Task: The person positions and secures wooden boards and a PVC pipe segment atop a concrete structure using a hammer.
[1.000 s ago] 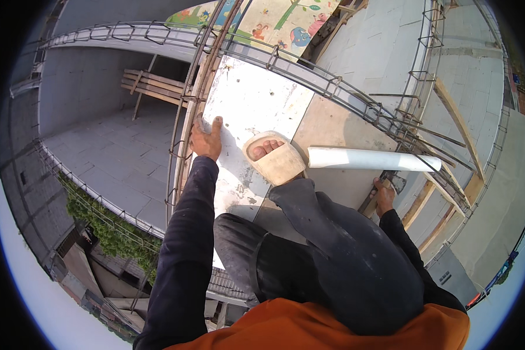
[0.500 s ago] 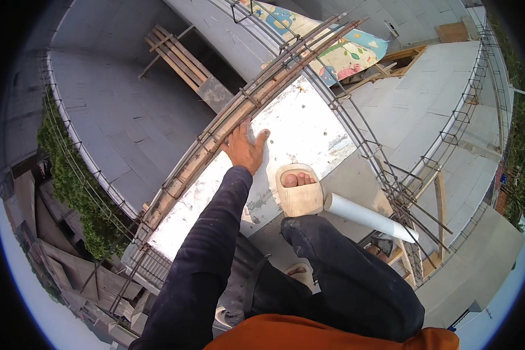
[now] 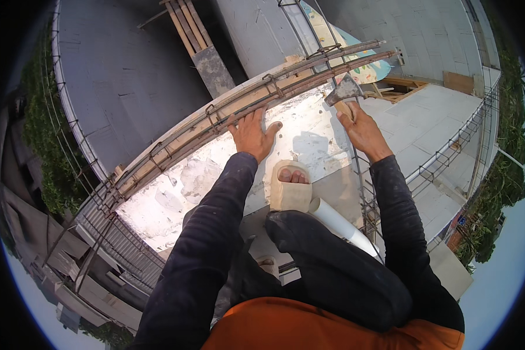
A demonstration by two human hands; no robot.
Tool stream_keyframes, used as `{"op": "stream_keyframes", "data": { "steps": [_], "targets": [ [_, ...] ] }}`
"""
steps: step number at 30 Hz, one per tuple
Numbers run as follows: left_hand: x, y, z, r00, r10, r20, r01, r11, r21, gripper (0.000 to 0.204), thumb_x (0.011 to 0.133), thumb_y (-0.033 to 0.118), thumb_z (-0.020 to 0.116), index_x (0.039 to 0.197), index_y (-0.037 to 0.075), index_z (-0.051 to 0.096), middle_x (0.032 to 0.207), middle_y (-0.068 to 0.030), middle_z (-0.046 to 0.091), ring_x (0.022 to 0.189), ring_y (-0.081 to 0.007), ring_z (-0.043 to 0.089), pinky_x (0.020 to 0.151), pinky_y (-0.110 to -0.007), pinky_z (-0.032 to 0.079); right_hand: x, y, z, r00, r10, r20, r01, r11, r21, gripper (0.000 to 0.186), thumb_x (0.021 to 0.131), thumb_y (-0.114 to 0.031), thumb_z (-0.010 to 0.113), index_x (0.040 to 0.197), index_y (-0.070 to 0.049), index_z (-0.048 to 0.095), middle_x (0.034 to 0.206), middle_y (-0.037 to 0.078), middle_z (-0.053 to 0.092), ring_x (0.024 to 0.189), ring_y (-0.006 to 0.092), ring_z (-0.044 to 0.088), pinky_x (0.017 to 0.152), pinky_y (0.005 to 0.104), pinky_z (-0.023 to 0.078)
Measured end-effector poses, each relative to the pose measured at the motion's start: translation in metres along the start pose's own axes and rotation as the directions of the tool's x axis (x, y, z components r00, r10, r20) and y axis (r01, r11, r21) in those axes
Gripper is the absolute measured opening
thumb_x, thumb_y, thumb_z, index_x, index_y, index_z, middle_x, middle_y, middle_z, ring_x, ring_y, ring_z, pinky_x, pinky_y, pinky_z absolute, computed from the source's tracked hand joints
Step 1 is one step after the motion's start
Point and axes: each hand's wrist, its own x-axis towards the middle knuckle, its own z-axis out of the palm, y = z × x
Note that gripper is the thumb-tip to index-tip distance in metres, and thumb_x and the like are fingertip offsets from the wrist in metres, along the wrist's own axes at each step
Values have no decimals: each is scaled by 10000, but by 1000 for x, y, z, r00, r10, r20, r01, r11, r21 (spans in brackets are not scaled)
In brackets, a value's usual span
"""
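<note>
Left hand (image 3: 252, 135): bare, reaching forward from a dark long sleeve, palm down and fingers spread flat; fingertips touch the long rusty steel rebar cage (image 3: 227, 114) that runs as a bent band of bars and stirrup ties from lower left to upper right; the hand grips nothing, thumb splayed toward the right. Right hand (image 3: 361, 131): bare, arm stretched forward along the right side, fingers curled closed around the pale wooden handle of a small hatchet with a grey wedge-shaped metal head (image 3: 344, 92); the head stands above the fist, just beside the upper end of the rebar cage. Pale, white-stained concrete slab surface (image 3: 186, 186): lies below both hands, between the cage and a second line of upright rebar on the right. Beige open-toed slipper (image 3: 290, 188): worn on a foot, toes visible, planted on the slab between the two arms, below the left hand. White plastic pipe (image 3: 341, 224): lies slanted just beside the slipper, running toward lower right, partly hidden by a dark trouser knee. Bundle of wooden planks (image 3: 189, 26): lies well apart at the top, on a lower grey surface. Green foliage (image 3: 44, 146): at the far left rim.
</note>
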Motion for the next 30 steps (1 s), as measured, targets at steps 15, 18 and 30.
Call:
{"op": "stream_keyframes", "data": {
  "steps": [15,18,30],
  "targets": [
    [-18,-13,-16,998,66,-2,-66,998,-10,772,969,468,674,1575,45,451,1574,-171,481,1543,-338,332,1293,-576,152,21,-1,78,999,26,-29,-27,999,-23,622,1091,-389,494,1535,25,359,1165,413,680,1075,573,675,939,583,521],
    [-39,-1,-27,996,83,45,-81,996,-44,834,972,428,679,1635,40,355,1705,-177,327,1620,-360,188,1333,-540,90,39,43,80,993,-23,-117,18,999,-48,558,1097,-397,519,1476,-2,406,852,172,609,673,293,617,580,421,512],
    [-414,-101,-257,725,-660,-199,481,691,-539,372,1008,310,715,1249,28,729,1202,-142,754,1185,-255,689,1034,-392,517,38,-3,70,995,28,95,-28,1000,4,459,1042,-299,519,1370,11,435,792,148,618,508,267,598,444,407,511]
  ]
}}
